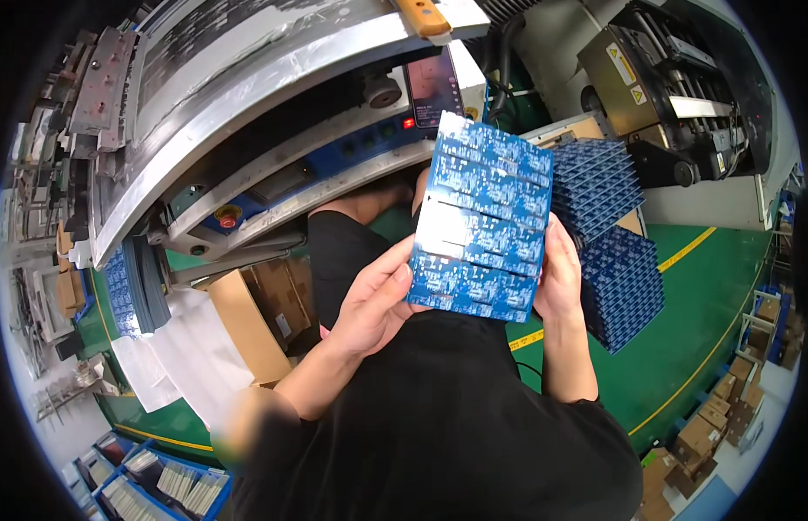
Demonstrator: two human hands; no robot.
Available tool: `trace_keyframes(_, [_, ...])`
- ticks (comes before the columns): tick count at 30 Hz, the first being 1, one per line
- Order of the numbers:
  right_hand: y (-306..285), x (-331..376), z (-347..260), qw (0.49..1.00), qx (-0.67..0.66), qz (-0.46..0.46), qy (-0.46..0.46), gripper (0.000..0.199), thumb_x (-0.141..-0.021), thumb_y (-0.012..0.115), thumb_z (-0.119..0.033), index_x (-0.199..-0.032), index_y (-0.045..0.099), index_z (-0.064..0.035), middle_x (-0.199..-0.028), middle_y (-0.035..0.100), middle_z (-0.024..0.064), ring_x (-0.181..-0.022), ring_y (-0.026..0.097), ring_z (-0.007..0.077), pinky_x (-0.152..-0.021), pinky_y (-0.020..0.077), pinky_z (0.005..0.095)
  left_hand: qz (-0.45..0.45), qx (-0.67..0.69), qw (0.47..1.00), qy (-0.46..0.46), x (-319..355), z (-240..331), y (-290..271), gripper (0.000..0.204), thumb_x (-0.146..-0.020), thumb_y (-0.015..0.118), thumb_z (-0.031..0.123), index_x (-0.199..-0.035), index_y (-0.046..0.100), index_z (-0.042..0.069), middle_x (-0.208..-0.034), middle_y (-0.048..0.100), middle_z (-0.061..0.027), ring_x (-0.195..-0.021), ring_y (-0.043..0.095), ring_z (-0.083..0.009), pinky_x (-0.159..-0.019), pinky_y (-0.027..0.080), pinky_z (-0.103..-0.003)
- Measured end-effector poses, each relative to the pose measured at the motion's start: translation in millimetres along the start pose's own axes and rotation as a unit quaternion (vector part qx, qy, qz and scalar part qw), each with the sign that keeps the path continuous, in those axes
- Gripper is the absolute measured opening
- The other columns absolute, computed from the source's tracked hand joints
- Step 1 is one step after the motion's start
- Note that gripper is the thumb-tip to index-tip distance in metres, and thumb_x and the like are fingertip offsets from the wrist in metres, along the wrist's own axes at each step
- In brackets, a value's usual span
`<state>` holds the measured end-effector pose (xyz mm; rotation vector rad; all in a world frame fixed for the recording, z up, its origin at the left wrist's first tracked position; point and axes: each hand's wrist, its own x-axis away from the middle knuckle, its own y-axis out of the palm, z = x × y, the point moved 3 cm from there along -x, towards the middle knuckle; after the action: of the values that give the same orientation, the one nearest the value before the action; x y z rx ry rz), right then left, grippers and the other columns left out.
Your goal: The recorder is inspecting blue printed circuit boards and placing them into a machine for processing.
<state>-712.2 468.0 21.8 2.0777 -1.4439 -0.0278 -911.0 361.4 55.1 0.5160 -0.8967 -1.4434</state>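
Before the black cloth shirt (473, 417), left hand (379, 300) and right hand (558, 273) grip a blue rectangular circuit-board panel (488, 221).
Edge holds apparently keep its face uncovered; blue layered circuit-board stacks (599, 189) stand beyond, rightward, probably for easy reach.

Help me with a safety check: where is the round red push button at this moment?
In the head view, the round red push button sits left of centre, on the grey metal machine, above the open brown cardboard box.
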Motion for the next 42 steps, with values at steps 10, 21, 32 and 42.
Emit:
trace_keyframes(10, [6, 36, -18, 1.000, -0.018, 0.010, -0.024, 0.040, -0.103, 0.035, -0.029, -0.124, 0.047, 0.0037, -0.073, 0.056, -0.0013, -0.043, 0.034, -0.0016, -0.041, 0.0282, 0.0136, -0.043, -0.023, 0.999, 0.004, -2, 4, 26, 0.058, -0.101, 0.041, 0.029, -0.143, 0.023, -0.007, -0.135, 0.048, -0.0158, -0.120, 0.053, -0.0211, -0.101, 0.043, -0.035])
trace_keyframes(21, [13, 39, -9, 0.995, -0.068, -0.065, -0.013, 0.043, -0.103, 0.033, -0.027, -0.128, 0.043, 0.0059, -0.073, 0.059, -0.0009, -0.040, 0.035, -0.0030, -0.039, 0.0318, 0.0124, 0.019, -0.043, 0.999, 0.008, 10, 7, 23, 0.060, -0.098, 0.045, 0.032, -0.140, 0.029, -0.007, -0.129, 0.052, -0.0166, -0.115, 0.056, -0.0211, -0.099, 0.045, -0.034])
trace_keyframes(32, [15, 39, -13, 0.998, -0.050, -0.028, -0.005, 0.042, -0.103, 0.033, -0.027, -0.125, 0.046, 0.0061, -0.069, 0.058, -0.0017, -0.040, 0.034, -0.0023, -0.039, 0.0303, 0.0133, 0.043, -0.032, 0.999, 0.001, 8, 6, 21, 0.055, -0.099, 0.041, 0.031, -0.140, 0.031, -0.005, -0.130, 0.052, -0.0144, -0.115, 0.056, -0.0215, -0.098, 0.044, -0.036])
trace_keyframes(42, [16, 40, -13, 0.997, -0.038, -0.052, -0.039, 0.043, -0.103, 0.034, -0.029, -0.126, 0.046, 0.0054, -0.075, 0.057, -0.0015, -0.043, 0.033, -0.0016, -0.041, 0.0284, 0.0139, 0.029, -0.074, 0.996, 0.039, 10, 0, 10, 0.057, -0.098, 0.041, 0.030, -0.141, 0.029, -0.006, -0.134, 0.048, -0.0169, -0.120, 0.051, -0.0253, -0.103, 0.039, -0.039])
